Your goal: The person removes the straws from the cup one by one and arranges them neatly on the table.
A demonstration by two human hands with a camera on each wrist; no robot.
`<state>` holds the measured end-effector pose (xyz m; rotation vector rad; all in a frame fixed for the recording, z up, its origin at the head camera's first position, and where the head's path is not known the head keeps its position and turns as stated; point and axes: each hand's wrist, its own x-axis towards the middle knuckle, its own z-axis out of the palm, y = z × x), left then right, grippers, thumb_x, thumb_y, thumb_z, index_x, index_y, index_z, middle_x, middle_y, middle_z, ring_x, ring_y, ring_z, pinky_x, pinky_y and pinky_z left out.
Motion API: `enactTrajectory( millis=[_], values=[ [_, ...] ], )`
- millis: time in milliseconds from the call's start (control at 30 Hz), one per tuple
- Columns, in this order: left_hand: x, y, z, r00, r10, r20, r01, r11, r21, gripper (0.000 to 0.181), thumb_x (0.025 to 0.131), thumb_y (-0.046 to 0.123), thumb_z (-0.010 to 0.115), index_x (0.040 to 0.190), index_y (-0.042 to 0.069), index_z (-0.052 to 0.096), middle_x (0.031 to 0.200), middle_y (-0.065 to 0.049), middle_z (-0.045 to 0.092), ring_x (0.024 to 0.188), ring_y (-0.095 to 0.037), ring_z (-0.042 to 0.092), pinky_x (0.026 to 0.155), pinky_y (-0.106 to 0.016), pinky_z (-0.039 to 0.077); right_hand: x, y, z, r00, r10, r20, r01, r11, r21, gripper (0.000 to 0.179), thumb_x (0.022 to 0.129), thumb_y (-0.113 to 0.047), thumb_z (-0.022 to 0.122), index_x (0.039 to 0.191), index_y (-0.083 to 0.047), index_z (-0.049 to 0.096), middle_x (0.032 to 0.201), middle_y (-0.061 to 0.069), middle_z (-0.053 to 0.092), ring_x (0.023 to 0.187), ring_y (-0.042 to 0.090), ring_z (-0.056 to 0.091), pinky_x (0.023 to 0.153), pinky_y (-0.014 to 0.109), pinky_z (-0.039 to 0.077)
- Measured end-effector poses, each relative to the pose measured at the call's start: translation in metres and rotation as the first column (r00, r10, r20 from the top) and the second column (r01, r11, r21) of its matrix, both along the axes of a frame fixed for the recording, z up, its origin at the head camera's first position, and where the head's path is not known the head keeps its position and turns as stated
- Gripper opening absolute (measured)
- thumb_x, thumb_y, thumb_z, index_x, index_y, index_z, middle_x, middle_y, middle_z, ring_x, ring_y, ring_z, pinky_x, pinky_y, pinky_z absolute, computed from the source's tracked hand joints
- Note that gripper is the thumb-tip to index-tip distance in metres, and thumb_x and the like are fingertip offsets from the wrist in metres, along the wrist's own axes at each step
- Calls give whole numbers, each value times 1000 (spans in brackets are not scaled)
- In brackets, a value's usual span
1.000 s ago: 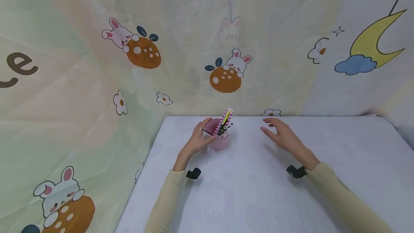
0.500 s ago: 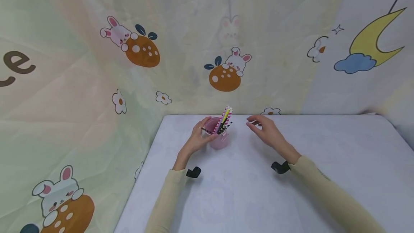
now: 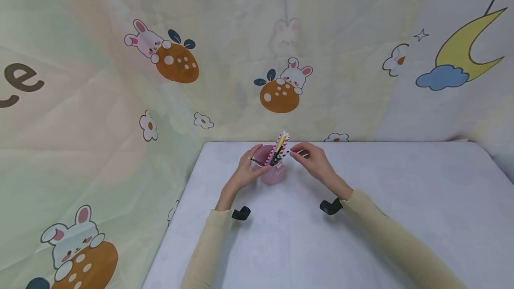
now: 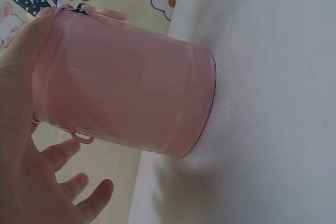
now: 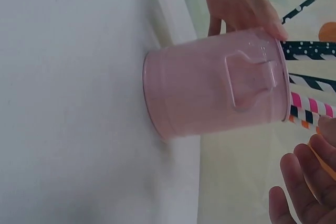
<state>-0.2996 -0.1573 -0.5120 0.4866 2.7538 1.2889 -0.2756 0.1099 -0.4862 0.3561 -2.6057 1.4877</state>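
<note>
A small pink metal bucket [image 3: 273,176] stands upright on the table, with side lugs showing in the right wrist view. Patterned paper straws [image 5: 310,51], some striped and some dotted, lean out of its top. My left hand [image 3: 246,171] holds the bucket by its rim from the left; in the left wrist view the thumb lies over the rim and several fingers [image 4: 97,198] spread behind. At the right side, my right hand [image 3: 315,162] has its bent fingers close to the straw ends. Whether its fingertips touch a straw I cannot tell; no grip shows.
A white-covered table [image 3: 289,240] lies under both hands. Behind it hangs a pale printed cloth backdrop [image 3: 225,66], meeting the table's far edge just past the bucket. A black wrist mount [image 3: 241,213] sticks out from each sleeve above the table.
My right hand has moved left from well out to the side up to the straws, its thumb and fingers drawing closer together. The left hand and bucket have stayed put.
</note>
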Motion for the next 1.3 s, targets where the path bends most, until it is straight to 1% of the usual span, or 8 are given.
enactTrajectory(
  millis=[167, 367, 433, 633, 733, 900, 1100, 1300],
  values=[
    [-1, 0, 0, 1000, 0, 6, 0, 1000, 10, 87, 83, 59, 75, 155, 43, 28, 163, 3, 31, 153, -30, 22, 118, -65, 26, -2, -9, -2, 1000, 4, 2, -4, 1000, -26, 25, 97, -28, 68, 116, -13, 67, 115, 6, 70, 107, 25, 66, 94, 43, 57],
    [2, -1, 1, 1000, -10, -18, 11, 1000, 26, 87, 84, 52, 77, 156, 35, 31, 162, -1, 34, 152, -30, 24, 120, -62, 25, -3, -17, -5, 1000, 0, 9, 0, 999, -34, 23, 96, -23, 69, 116, -12, 67, 115, 8, 70, 105, 26, 66, 92, 43, 58],
    [2, -1, 1, 1000, -15, -27, 16, 1000, 26, 87, 84, 53, 76, 156, 33, 31, 161, -2, 34, 152, -30, 24, 120, -61, 24, -3, -19, -7, 1000, 2, 7, -2, 999, -41, 23, 96, -22, 69, 117, -12, 67, 115, 8, 70, 105, 26, 66, 92, 43, 58],
    [1, -1, -1, 999, -20, -36, 21, 999, 34, 87, 84, 53, 76, 156, 34, 32, 161, -1, 35, 152, -29, 25, 121, -60, 24, -4, -26, -10, 1000, -1, -30, 0, 998, -58, 24, 95, -15, 70, 117, -9, 68, 116, 10, 70, 104, 27, 67, 91, 44, 58],
    [0, -1, -2, 999, -18, -35, 19, 999, 34, 87, 83, 54, 76, 155, 36, 32, 162, 0, 34, 152, -29, 24, 121, -61, 24, -4, -30, -10, 999, -15, -33, 13, 998, -56, 24, 94, -14, 70, 117, -8, 68, 117, 10, 70, 103, 26, 67, 90, 43, 58],
    [-2, -1, -2, 1000, -16, -20, 17, 999, 31, 86, 83, 56, 76, 154, 41, 31, 162, 2, 33, 152, -29, 24, 119, -62, 25, -3, -33, -8, 998, -32, -47, 29, 997, -65, 25, 94, -13, 69, 118, -7, 67, 117, 11, 70, 102, 28, 67, 90, 44, 58],
    [-1, 0, -2, 1000, 6, 12, -7, 999, 32, 86, 82, 56, 77, 153, 46, 30, 163, 4, 30, 153, -27, 21, 119, -64, 25, -2, -35, -8, 998, -37, -46, 34, 998, -61, 24, 95, -13, 68, 119, -8, 67, 119, 11, 69, 103, 28, 66, 91, 44, 57],
    [-1, 0, -1, 1000, 9, 9, -9, 999, 31, 86, 83, 53, 78, 154, 43, 30, 164, 3, 30, 154, -27, 21, 120, -63, 24, -1, -35, -6, 999, -37, -36, 35, 997, -63, 26, 94, -13, 68, 120, -8, 67, 119, 11, 69, 105, 28, 66, 91, 44, 57]
  ],
)
